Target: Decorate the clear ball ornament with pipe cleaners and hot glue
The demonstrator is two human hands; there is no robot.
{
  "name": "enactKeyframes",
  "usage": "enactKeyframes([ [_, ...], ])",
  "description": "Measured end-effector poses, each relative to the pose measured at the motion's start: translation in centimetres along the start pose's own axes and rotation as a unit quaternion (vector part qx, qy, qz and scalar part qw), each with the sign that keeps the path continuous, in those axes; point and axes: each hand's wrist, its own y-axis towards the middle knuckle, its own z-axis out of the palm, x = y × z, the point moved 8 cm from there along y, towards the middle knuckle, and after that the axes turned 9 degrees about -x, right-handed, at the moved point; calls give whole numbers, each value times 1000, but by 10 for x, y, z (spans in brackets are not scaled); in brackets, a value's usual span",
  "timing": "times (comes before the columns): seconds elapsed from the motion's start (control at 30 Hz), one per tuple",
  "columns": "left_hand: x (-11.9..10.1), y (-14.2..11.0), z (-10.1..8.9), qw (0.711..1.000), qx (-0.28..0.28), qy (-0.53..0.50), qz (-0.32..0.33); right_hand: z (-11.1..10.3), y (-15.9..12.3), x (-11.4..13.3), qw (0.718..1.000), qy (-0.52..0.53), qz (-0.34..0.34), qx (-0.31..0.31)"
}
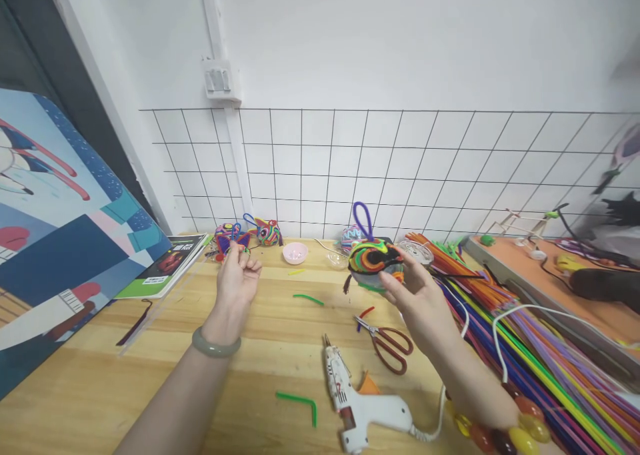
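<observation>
- Holds the striped ball ornament point(367, 261) in the right hand point(425, 301), above the table point(280, 335) and beyond the glue gun point(339, 378), with thumb in front and fingers gripping around the right side, probably so as to leave the patterned face and the upright purple loop point(369, 223) uncovered.
- Has the left hand point(237, 275) at a colourful ornament point(244, 240), far beyond and left of the glue gun, with fingers curled; cannot tell whether pinching the ornament or only near.
- Has the scissors point(373, 331) lying just beyond and right of the glue gun, with handles toward the right arm, perhaps for easy picking up.
- Has fuzzy stems point(545, 381) bundled lengthwise, right of the glue gun, seemingly for tidiness.
- Shows a bent green piece point(296, 397) left of the glue gun.
</observation>
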Motion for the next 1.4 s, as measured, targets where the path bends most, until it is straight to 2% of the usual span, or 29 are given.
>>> enactKeyframes([
  [0.13,-12,13,-10,999,-23,0,23,-4,11,-2,989,121,80,36],
  [0.27,-15,21,-17,998,-36,19,46,-10,17,0,984,149,88,39],
  [0.37,-3,19,-15,997,-24,61,47,-8,15,2,983,153,87,44],
  [0.5,25,3,-3,986,34,160,26,-2,11,5,983,143,90,70],
  [0.6,41,-13,8,969,77,232,39,-1,12,4,979,161,106,70],
  [0.8,57,-43,24,936,165,304,68,6,3,8,975,161,130,84],
  [0.9,65,-66,36,921,227,313,48,13,-6,7,969,176,153,81],
  [1.0,79,-98,49,892,320,318,-3,22,-17,1,963,181,173,96],
  [1.07,88,-125,60,840,433,327,-6,29,-23,-4,960,174,184,122],
  [1.1,91,-132,59,818,453,356,6,33,-26,-6,955,176,194,136],
  [1.17,98,-137,54,776,472,419,6,35,-28,-6,945,205,206,148],
  [1.23,103,-135,46,754,473,456,-3,31,-23,-3,937,247,208,130],
  [1.4,106,-127,41,739,479,474,-19,12,-1,11,935,303,167,76],
])
